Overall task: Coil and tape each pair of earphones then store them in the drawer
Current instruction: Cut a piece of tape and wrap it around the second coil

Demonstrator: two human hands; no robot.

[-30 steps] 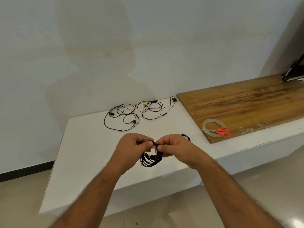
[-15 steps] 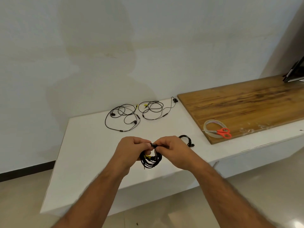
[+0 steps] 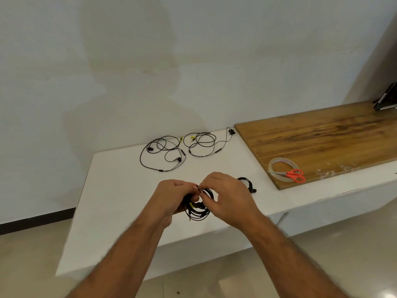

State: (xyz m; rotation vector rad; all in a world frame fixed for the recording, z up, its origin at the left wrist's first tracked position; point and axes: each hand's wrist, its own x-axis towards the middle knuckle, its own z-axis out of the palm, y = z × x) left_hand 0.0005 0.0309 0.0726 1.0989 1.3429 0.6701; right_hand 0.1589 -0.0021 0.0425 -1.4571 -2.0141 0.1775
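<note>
Earphone coil [image 3: 198, 208]: I'm keeping it bunched above the white shelf [image 3: 120, 190] for taping.
Left hand [image 3: 171, 197]: gripping the loops together.
Right hand [image 3: 227, 198]: pinching a strand.

earphone pairs: 4 — 1 coiled bundle [image 3: 198, 208] held in the hands, 1 coiled pair [image 3: 247, 183] lying behind the right hand, 2 loose pairs at the back, left [image 3: 163, 153] and right [image 3: 206, 144] | tape rolls [image 3: 281, 168]: 1 | orange-handled scissors [image 3: 293, 174]: 1 | wooden boards [image 3: 322, 138]: 1 | hands: 2, left [image 3: 174, 197], right [image 3: 227, 196]
</note>
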